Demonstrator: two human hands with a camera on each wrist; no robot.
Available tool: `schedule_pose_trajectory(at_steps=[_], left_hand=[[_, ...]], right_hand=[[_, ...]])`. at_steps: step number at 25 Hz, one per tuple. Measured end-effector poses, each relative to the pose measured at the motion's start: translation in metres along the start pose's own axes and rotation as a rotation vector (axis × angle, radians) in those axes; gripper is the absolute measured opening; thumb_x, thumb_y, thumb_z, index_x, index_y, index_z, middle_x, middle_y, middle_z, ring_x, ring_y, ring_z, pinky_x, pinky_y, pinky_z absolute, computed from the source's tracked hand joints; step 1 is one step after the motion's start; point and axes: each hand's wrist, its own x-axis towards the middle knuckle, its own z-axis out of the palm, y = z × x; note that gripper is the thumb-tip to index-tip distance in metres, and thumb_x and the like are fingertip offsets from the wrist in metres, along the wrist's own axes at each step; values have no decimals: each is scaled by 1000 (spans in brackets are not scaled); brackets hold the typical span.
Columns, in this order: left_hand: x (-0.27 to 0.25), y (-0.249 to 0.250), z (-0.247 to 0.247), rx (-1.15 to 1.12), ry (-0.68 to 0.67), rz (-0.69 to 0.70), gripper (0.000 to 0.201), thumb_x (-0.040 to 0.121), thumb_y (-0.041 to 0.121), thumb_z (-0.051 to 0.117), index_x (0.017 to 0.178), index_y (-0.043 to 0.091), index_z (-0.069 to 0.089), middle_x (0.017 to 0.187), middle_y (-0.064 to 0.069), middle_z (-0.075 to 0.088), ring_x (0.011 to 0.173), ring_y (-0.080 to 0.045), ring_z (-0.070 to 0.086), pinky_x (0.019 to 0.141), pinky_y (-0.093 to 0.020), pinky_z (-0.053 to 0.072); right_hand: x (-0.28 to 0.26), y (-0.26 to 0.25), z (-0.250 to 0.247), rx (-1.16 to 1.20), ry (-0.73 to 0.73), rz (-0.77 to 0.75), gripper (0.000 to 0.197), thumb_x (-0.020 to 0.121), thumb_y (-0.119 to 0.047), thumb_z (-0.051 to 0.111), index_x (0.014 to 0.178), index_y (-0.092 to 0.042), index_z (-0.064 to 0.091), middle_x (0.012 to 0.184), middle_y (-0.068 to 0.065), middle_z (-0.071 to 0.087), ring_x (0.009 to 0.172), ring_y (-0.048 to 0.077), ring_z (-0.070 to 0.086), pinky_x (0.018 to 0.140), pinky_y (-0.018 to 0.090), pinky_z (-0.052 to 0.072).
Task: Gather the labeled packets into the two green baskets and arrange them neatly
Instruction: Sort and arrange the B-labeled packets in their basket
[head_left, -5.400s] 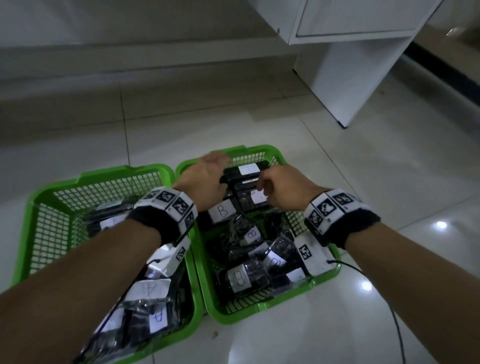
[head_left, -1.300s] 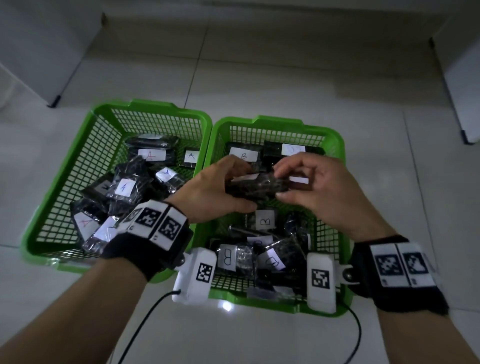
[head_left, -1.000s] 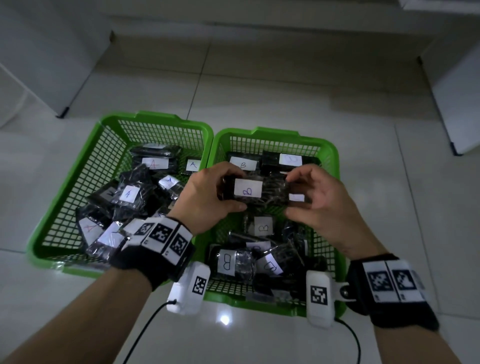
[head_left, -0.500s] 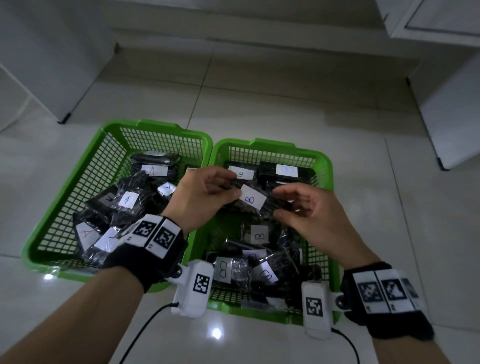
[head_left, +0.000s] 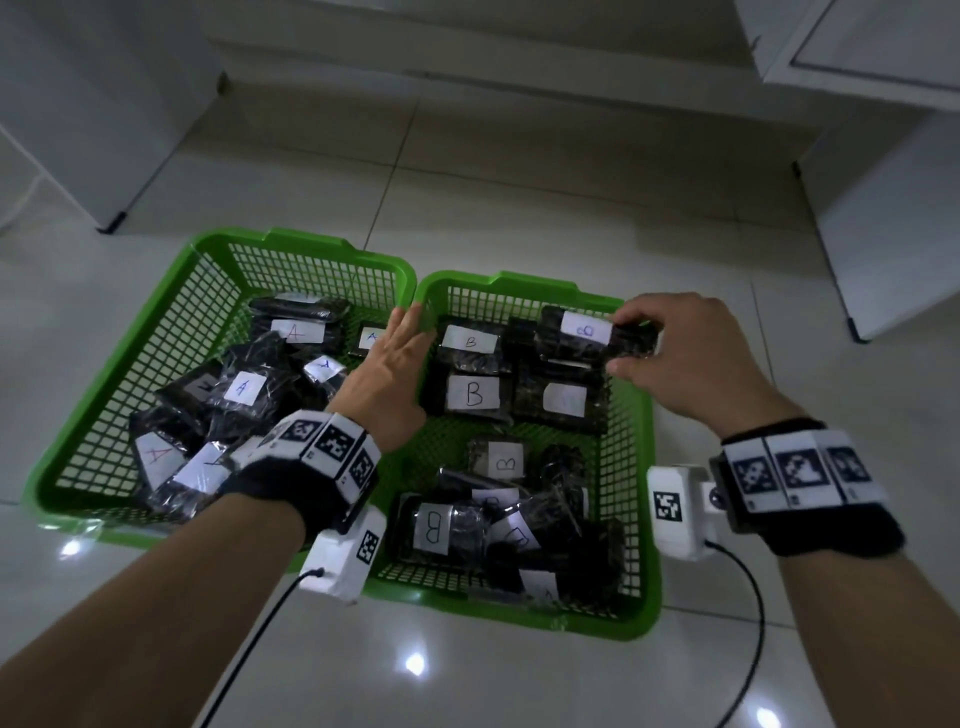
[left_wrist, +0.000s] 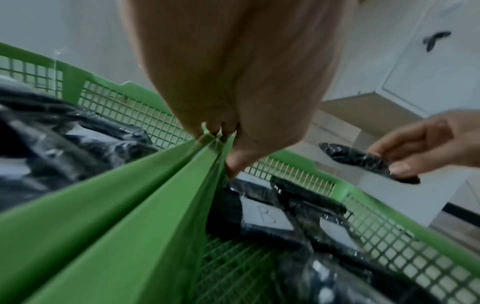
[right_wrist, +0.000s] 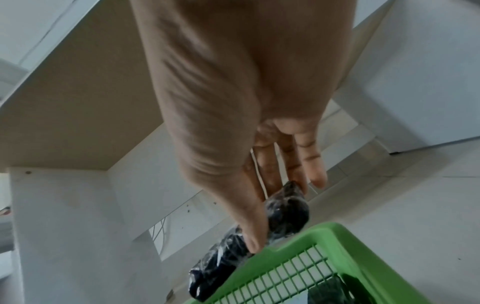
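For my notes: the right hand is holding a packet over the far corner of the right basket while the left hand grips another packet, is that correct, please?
Not quite: the left hand grips no packet. The head view shows it resting open, fingers straight, on the rims where the two baskets meet. The right hand does hold a packet over the right basket's far corner.

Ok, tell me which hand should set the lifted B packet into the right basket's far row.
Right. The right hand already pinches the B packet above the right basket, near its far right corner. The left hand lies flat along the rims where the two baskets meet and holds nothing.
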Motion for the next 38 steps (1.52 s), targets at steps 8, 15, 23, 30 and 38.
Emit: schedule_pose_trajectory(at_steps=[8,15,23,30,38], left_hand=[[1,-5,0,-49,19,-7,91,79,-13,55,157,16,17,165,5,-11,152,-14,-9,120,-30,19],[2,-7,4,-35,30,14,88,81,-13,54,156,14,19,165,3,-12,152,-15,-10,122,-36,23],[2,-10,0,12,22,58,73,85,-5,56,151,15,33,166,-2,-6,153,-20,-8,123,-38,12],[-24,29,12,193,-254,289,35,80,15,61,110,31,71,109,11,71,105,-12,65,92,-29,56],[-20,25,17,165,-311,265,24,92,20,59,114,22,69,111,1,67,99,-16,65,81,-25,51]], right_hand=[[3,-18,43,-406,-250,-44,29,73,-10,76,100,-18,67,96,4,67,86,27,64,69,32,49],[7,-19,55,-464,-265,-118,20,81,-8,73,98,-13,62,101,6,64,95,27,62,68,31,36],[12,-18,59,-440,-340,-114,24,82,-6,72,104,-12,64,101,9,64,95,31,64,69,31,40],[-13,-35,52,-183,-357,-157,44,78,-14,83,118,-19,66,112,0,66,99,19,64,84,36,55],[-34,-38,68,117,-723,-138,23,78,-22,77,100,-30,75,95,-10,74,88,9,70,82,39,60]])
